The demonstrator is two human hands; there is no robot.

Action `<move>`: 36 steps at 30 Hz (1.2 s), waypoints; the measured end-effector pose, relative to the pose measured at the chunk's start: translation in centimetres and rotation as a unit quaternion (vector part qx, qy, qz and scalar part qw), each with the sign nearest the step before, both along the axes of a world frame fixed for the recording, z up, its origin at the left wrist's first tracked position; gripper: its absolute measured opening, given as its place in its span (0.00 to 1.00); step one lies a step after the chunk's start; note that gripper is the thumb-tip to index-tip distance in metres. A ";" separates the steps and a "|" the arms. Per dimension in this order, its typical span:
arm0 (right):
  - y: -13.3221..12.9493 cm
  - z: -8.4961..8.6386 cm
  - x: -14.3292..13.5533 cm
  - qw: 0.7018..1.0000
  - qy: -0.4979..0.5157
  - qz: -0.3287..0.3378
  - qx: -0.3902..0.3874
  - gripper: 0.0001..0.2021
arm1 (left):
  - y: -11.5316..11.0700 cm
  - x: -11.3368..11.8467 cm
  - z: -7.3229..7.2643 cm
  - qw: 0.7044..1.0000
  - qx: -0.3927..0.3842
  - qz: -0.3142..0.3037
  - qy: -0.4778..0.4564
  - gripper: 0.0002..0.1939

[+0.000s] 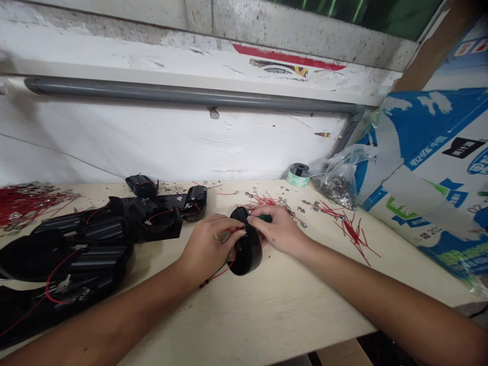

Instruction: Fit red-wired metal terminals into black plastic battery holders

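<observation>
A glossy black rounded plastic housing (247,251) stands tilted over the table between my hands. My left hand (209,244) is closed at its near left side, with thumb and forefinger pinched on a thin red wire (235,228) against the housing. From the far right side my right hand (277,229) grips the housing, its thumb at the upper part. Something dark green (266,218) shows under the right fingers; its kind is hidden. A red wire end hangs below my left wrist.
Several black housings (101,254) with red wires lie on the left. Red wires with metal tabs (30,203) are heaped at far left; more loose wires (353,231) lie right. A tape roll (298,175), a bag of metal pieces (339,183) and a carton (430,178) stand behind.
</observation>
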State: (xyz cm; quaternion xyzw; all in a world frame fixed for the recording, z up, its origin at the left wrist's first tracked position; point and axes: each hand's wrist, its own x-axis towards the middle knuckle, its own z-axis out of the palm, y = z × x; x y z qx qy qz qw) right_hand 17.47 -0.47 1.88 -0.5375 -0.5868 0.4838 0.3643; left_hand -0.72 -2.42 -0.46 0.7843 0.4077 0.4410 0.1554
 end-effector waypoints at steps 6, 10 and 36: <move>0.3 -0.3 0.2 1.000 0.023 0.008 -0.001 0.03 | -0.1 0.0 0.2 0.999 -0.028 -0.022 0.023 0.08; 0.5 -0.4 0.2 1.000 0.024 0.011 -0.008 0.04 | -0.2 0.0 0.5 0.999 -0.029 -0.027 0.011 0.12; 0.7 -0.8 0.3 1.000 0.013 -0.003 -0.019 0.03 | -0.1 -0.3 0.8 0.999 -0.030 -0.006 -0.014 0.18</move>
